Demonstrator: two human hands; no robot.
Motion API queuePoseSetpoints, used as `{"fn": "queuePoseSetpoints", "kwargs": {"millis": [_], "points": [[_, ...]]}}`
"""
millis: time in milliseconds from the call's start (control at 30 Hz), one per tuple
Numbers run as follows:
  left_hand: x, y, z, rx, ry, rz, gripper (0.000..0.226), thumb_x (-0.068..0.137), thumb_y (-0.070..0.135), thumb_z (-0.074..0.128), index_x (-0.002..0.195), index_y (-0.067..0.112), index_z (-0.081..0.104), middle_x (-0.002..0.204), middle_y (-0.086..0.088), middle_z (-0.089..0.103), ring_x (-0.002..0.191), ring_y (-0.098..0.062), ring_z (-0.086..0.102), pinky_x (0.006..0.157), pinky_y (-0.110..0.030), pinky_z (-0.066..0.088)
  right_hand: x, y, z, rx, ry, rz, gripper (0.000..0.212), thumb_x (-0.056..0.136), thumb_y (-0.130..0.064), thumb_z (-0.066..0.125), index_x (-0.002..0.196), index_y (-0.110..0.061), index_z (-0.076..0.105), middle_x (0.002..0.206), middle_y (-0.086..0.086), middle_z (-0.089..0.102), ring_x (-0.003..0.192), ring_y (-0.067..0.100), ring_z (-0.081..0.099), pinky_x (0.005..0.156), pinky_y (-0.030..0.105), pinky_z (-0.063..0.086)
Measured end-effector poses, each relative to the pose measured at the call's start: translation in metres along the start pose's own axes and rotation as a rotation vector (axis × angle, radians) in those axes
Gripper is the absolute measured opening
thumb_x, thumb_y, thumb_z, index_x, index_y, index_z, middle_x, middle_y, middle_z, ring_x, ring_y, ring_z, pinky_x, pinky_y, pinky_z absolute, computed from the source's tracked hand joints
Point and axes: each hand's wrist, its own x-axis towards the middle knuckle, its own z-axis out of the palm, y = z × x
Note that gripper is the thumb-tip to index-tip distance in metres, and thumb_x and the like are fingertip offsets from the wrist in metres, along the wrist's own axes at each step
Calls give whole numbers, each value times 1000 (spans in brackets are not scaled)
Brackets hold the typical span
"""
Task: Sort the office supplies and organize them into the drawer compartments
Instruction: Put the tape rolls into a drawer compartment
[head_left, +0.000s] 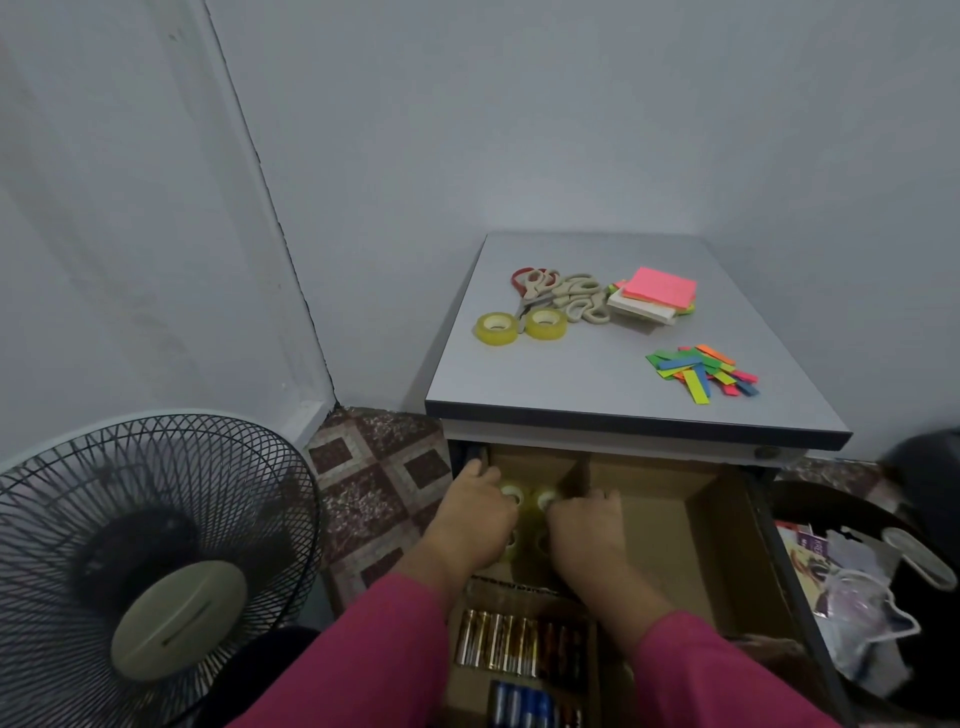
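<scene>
Both hands grip tape rolls in the drawer (727, 525) — left hand (475, 519) at 9 o'clock of right hand (587, 530), fingers curled on rolls (545, 500).

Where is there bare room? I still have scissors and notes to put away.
The right drawer compartment, beside the cardboard divider, shows bare floor. The cabinet top is bare along its front-left edge. The left compartment is crowded: both hands, tape rolls, batteries.

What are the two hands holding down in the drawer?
Tape rolls. The left hand and right hand each have fingers on a tape roll by its outer rim, though how firmly cannot be told.
</scene>
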Motion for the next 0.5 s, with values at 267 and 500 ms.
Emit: {"fn": "queuePoseSetpoints", "kwargs": {"millis": [267, 500], "points": [[-2, 3, -1, 4, -31, -42, 17, 88, 18, 56, 101, 12, 66, 104, -10, 64, 116, -28, 39, 99, -44, 26, -2, 0, 0, 21, 9, 8, 23, 94, -25, 49, 112, -20, 62, 114, 7, 63, 112, 26, 51, 92, 37, 36], [-10, 4, 5, -137, 128, -77, 20, 91, 23, 51, 102, 16, 66, 102, -4, 64, 111, -25, 43, 91, -40, 28, -23, 2, 1, 244, 132, 20, 27, 90, -27, 56, 116, -23, 63, 126, 5, 54, 126, 30, 41, 108, 48, 25]]}}
